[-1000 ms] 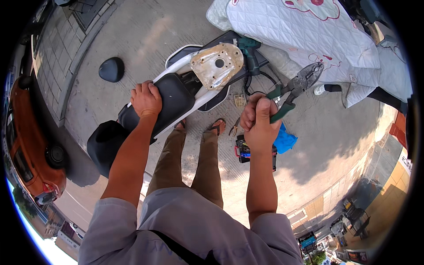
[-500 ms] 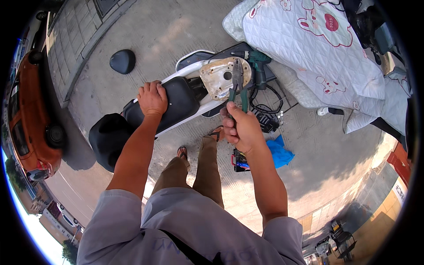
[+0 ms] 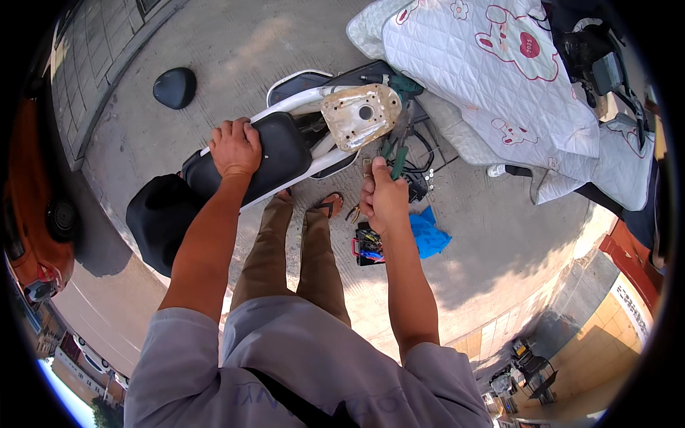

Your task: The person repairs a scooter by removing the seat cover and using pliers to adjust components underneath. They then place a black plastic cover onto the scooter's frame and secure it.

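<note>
While the left hand rests unclenched on the black seat, the right hand has its grip closed around green-handled pliers, brought in from farther right to just right of the cream plate, apparently within working reach.

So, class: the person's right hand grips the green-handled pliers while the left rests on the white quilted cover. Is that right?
No, the resting place is wrong: the head view shows the left hand on the black seat. The right hand does grip the green-handled pliers.
</note>
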A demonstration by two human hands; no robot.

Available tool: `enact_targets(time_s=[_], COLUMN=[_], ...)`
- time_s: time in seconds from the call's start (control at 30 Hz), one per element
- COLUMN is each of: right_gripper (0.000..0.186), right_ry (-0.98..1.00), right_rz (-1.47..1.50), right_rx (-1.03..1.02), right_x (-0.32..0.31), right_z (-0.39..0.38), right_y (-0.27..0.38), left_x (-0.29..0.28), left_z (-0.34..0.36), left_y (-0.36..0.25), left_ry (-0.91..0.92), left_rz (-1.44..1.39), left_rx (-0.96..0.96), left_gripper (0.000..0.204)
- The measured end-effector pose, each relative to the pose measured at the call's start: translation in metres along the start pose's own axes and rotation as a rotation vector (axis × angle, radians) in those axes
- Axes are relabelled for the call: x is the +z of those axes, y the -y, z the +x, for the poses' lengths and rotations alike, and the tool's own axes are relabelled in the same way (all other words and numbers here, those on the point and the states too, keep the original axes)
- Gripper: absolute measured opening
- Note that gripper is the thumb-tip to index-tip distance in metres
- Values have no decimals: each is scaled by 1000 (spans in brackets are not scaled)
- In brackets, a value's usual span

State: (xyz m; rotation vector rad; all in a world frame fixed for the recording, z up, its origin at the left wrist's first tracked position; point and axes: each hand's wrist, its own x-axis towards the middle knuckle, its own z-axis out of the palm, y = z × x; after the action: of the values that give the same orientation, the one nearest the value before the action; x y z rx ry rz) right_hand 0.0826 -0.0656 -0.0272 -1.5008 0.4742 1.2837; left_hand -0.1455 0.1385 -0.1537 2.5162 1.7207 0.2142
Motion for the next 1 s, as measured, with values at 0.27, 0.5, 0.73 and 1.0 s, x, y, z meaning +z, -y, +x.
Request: enact_targets(time_s=[0.27, 0.5, 0.73, 1.0], right_gripper=[37, 34, 39, 39], right_ry=[-60, 124, 192, 30], right_rz=[57, -469, -224, -142], right_rx=[-513, -130, 281, 123], right_x=[20, 47, 83, 88], right_z=[-21, -34, -21, -6], right_y=[37, -22, -14, -62], left_x=[-3, -1, -4, -8], left_z=[2, -8, 2, 6], left_y=[2, 8, 4, 1], left_ry=[0, -25, 7, 8], left_rz=[27, -7, -45, -93], left_rx=[8, 6, 9, -7], left_gripper=[26, 25, 26, 28])
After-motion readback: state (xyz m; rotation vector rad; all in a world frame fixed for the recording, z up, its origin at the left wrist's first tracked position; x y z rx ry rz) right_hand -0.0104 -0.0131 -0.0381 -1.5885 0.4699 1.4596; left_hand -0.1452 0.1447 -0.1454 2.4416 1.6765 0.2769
